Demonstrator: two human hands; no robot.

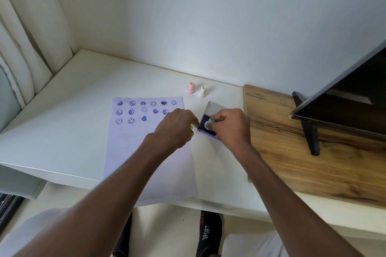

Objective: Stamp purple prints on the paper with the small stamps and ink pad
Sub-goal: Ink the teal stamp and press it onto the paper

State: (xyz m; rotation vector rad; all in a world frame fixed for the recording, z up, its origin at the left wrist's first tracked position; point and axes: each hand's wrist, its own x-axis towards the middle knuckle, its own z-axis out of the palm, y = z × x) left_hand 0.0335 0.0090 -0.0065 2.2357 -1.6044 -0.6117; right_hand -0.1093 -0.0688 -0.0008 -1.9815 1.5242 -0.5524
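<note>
Mint stamp [208, 124] tilted on open purple ink pad [205, 127] beside printed paper [146, 152].

Looks like a room in a home, corner spot. White desk [87, 94] pushed into the corner of plain white walls [208, 16], pale curtain [27, 37] hanging far left. Wood-grain board [302, 152] on the right carries a black flat screen [344, 98] on a slanted leg stand. Craft stuff on the desk: stamped paper [129, 142], small stamps. Near edge: person's socked foot [208, 233] on a pale floor.
</note>
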